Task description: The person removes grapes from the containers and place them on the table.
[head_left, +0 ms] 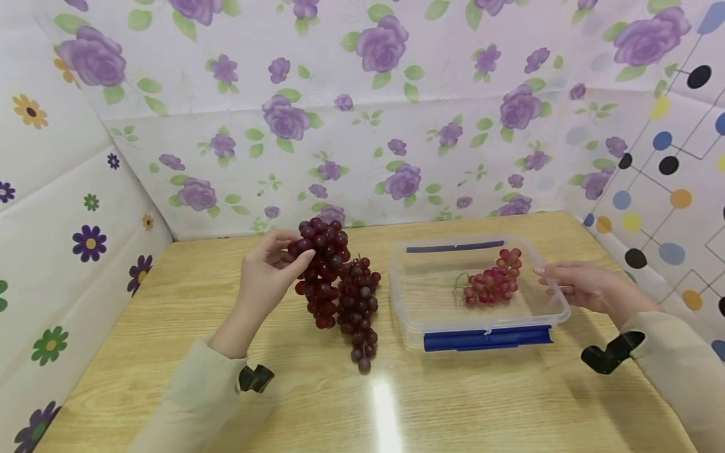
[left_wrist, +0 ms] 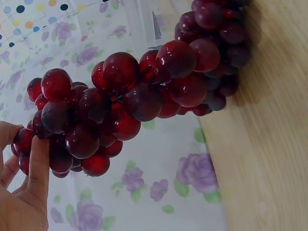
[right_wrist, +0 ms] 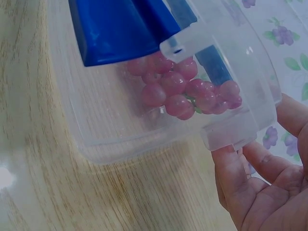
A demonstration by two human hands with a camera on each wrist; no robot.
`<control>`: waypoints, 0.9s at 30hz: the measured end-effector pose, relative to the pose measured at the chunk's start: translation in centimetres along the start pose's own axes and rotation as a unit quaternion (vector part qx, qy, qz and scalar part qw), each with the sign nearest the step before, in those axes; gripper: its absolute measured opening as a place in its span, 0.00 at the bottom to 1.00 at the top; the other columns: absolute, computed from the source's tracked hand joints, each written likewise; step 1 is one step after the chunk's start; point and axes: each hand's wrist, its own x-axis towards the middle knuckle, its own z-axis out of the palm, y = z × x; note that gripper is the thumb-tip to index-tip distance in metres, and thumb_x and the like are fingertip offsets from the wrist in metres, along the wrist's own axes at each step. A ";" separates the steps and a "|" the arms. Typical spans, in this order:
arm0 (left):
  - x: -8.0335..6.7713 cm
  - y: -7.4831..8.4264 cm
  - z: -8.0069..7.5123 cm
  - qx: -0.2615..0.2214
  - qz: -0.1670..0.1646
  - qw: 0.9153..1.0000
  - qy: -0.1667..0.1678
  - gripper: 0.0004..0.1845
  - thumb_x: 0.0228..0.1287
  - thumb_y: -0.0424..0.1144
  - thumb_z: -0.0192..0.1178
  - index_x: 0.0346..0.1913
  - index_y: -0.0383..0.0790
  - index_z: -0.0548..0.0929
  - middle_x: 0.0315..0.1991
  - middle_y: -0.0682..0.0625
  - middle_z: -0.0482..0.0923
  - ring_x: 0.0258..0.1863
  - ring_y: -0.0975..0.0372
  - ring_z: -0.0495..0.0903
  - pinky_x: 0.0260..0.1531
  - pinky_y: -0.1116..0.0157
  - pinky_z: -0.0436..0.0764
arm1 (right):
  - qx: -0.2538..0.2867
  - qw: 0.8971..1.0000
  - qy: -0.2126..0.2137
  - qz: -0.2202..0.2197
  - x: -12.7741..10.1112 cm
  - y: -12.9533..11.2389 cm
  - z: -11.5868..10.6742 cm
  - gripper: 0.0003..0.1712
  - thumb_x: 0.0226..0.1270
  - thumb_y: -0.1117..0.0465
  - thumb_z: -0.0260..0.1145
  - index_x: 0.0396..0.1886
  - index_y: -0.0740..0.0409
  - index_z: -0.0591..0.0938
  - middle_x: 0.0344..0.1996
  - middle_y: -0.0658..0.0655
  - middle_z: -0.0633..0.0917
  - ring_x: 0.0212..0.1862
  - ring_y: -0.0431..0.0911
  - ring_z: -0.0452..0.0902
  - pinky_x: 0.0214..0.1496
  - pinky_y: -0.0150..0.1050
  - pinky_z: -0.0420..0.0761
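Your left hand (head_left: 266, 274) is pinching the top of a dark grape bunch (head_left: 323, 270), fingers curled round the upper berries, with the bunch lifted at that end and its lower berries at or close to the desk (head_left: 170, 302). The left wrist view shows your fingertips (left_wrist: 38, 159) pressed against the berries at one end of the cluster. A second dark bunch (head_left: 358, 308) lies on the desk just to the right, touching the one you hold.

Your right hand (head_left: 586, 286) is at the right rim of the clear box (head_left: 557, 311), fingers loosely bent and touching its edge rather than clenched on it; the right wrist view shows them under the corner tab. A pink bunch (head_left: 494, 283) already lies inside, toward the far right of the box. A blue clip (head_left: 487, 338) runs along the near side.

You seem to be at the pickup step: one bunch packed, two dark ones outside. The next move calls for lifting the held bunch clear of its neighbour, carrying it right over the near-left wall, and laying it in the bare left part while your right hand steadies the box.
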 end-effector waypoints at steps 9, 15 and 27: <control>-1.2 -0.1 -1.2 0.006 -0.029 1.000 -0.004 0.11 0.56 0.30 0.67 0.41 0.31 0.80 0.33 0.41 0.81 0.24 0.71 0.79 0.27 0.76 0.79 | 0.002 1.000 0.001 -0.002 -0.1 -0.1 0.1 0.47 0.71 0.46 0.55 0.72 0.74 0.46 0.66 0.76 0.59 0.41 0.41 0.79 0.45 0.36 0.81; -2.3 0.0 -1.9 0.008 -0.041 0.999 -0.009 0.11 0.56 0.30 0.67 0.42 0.32 0.80 0.31 0.56 0.80 0.26 0.71 0.78 0.28 0.76 0.79 | 0.001 1.000 0.003 0.000 0.0 -0.1 0.0 0.46 0.71 0.46 0.56 0.72 0.74 0.49 0.61 0.70 0.68 0.40 0.42 0.79 0.45 0.36 0.81; -3.7 -0.4 -2.8 0.001 -0.060 0.998 -0.025 0.11 0.56 0.29 0.66 0.42 0.32 0.79 0.32 0.56 0.82 0.22 0.69 0.78 0.24 0.73 0.78 | 0.009 1.000 0.000 0.009 0.3 0.1 -0.3 0.46 0.70 0.45 0.57 0.71 0.74 0.50 0.46 0.50 0.79 0.44 0.40 0.79 0.47 0.36 0.81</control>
